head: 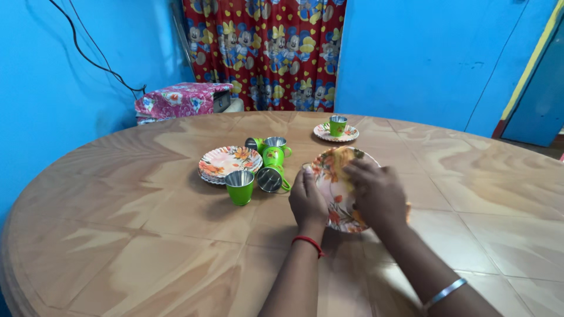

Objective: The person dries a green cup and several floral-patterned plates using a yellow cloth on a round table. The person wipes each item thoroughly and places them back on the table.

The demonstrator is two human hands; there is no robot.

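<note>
— Where's the flowered plate [336,194] right now?

— Tilted up off the counter [147,235], just in front of the person. The left hand [307,202] pinches its near-left rim, fingers curled over the edge. The right hand [376,194] presses a yellow cloth [343,159] flat against the plate's face, its grip closed on the cloth.

— What sits close by?

— Just to the left, a cluster of green steel-lined cups: one upright cup [239,186] nearest, a tipped cup [271,178] lying on its side almost touching the left hand, and two more behind. A stack of flowered plates [229,162] lies beside them. Farther back, well apart, another green cup stands on a small saucer [336,132].

— What could go wrong?

— My guess: the plate is held by one rim only, so a hard push with the cloth could twist it out of the left grip and knock it onto the counter. And the left elbow or the plate's edge could nudge the tipped cup, which would roll easily.
</note>
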